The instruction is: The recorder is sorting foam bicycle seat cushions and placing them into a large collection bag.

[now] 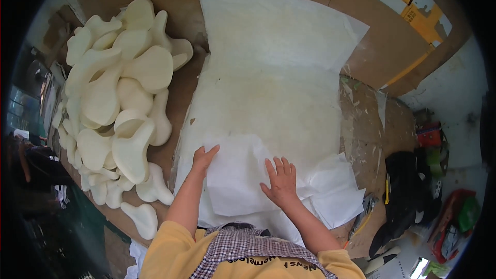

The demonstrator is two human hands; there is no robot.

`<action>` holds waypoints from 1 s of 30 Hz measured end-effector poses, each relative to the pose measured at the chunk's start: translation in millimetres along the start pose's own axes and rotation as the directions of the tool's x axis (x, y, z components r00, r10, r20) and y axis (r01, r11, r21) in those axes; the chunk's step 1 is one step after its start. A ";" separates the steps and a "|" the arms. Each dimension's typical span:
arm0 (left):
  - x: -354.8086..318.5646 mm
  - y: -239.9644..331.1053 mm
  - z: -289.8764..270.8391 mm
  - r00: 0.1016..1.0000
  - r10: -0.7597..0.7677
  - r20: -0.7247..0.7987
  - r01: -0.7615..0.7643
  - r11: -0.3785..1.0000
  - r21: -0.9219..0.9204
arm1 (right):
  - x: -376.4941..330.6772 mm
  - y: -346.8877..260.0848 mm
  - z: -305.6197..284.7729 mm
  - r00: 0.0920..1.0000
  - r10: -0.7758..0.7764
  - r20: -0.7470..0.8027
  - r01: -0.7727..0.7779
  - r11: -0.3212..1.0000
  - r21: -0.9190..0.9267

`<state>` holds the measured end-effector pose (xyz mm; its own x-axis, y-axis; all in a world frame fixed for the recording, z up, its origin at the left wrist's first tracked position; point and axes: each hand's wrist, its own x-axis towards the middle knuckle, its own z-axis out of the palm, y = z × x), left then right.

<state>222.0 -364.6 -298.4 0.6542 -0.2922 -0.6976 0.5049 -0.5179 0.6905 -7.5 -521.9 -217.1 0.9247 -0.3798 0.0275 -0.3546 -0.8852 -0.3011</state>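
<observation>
A thin white sheet (235, 188), creased near its upper right, lies over a larger off-white sheet (268, 88) in front of me. My left hand (204, 158) is at the small sheet's upper left edge, thumb apart from the other fingers, which show only in part. Just right of that sheet, my right hand (281, 180) is palm down with its fingers spread. Nothing shows in its grasp. More crumpled white sheets (336, 191) lie beyond my right wrist, folded over one another.
A tall heap of cream-coloured curved foam pieces (135, 93) fills the left side. On the right are pliers-like tools (366, 209), a yellow-handled cutter (387, 188) and black cloth (405, 191). Brown cardboard (382, 36) stands along the back, with scraps beside the sheet.
</observation>
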 end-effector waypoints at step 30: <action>215.5 386.8 97.6 -0.070 0.933 -0.353 -0.514 0.270 0.814 | 363.9 297.2 -62.2 0.303 0.368 -0.879 -0.073 0.929 0.364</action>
<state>503.4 -706.4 -200.3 0.6242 -0.1794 0.7604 -0.6587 -0.6442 0.3888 215.0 -939.9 -237.2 0.0274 -0.6771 0.7353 -0.3464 -0.6965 -0.6284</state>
